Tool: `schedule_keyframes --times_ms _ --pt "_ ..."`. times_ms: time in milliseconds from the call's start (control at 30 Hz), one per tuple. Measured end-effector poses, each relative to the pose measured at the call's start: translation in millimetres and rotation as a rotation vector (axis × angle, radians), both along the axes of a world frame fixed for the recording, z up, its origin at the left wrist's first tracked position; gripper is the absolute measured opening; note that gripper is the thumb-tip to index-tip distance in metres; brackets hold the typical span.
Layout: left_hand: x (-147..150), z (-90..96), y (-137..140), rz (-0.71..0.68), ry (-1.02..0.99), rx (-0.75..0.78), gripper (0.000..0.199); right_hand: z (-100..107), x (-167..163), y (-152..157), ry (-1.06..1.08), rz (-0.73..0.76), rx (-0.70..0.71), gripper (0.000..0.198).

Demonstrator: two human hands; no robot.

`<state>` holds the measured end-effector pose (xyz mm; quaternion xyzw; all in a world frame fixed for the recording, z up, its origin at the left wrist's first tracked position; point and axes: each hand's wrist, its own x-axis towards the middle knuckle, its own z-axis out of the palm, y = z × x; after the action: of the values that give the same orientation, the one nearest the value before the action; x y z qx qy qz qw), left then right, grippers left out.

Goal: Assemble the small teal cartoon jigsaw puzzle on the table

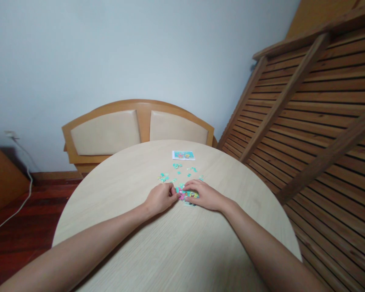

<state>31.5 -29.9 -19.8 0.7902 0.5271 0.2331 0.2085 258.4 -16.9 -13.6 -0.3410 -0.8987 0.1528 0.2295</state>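
A small jigsaw puzzle [186, 195] of joined pieces lies on the table, with a pink figure on its left and a yellow one on its right. My left hand [161, 198] is closed in a pinch at the puzzle's left edge; its fingers hide most of the piece there. From the right, my right hand [207, 196] holds the puzzle, fingers over its top edge and thumb lower down, with the yellow figure showing between them. Just beyond the hands are several loose turquoise puzzle pieces [163, 177], some in small clusters.
A picture card [183, 155] with a similar print lies farther back on the round wooden table [134, 247]. Behind the table stands a padded headboard [144, 106] against the wall. Slatted wooden panels [310, 117] lean on the right. A white cable [30, 184] hangs at left.
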Motion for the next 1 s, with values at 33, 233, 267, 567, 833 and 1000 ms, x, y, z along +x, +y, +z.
schedule_keyframes --times_ms 33,233,267,567,833,1000 --pt "0 1.3 -1 -0.001 0.009 0.009 0.025 0 0 0 0.002 0.002 0.002 0.033" --pt "-2 6.4 -2 -0.015 0.042 0.019 0.027 -1 0 0 -0.005 -0.002 0.004 0.035" --pt "-3 6.9 -1 -0.015 0.040 0.021 0.026 -1 0 0 -0.007 -0.004 0.002 0.035" --pt "-24 15.5 7 -0.389 0.139 0.160 0.021 3 11 4 0.077 -0.036 0.017 0.029" --pt "-22 9.4 9 -0.429 0.163 0.238 0.023 3 27 11 0.033 -0.096 0.027 0.023" --pt "-22 7.5 11 -0.455 0.143 0.247 0.025 5 41 16 -0.005 -0.167 0.080 0.024"
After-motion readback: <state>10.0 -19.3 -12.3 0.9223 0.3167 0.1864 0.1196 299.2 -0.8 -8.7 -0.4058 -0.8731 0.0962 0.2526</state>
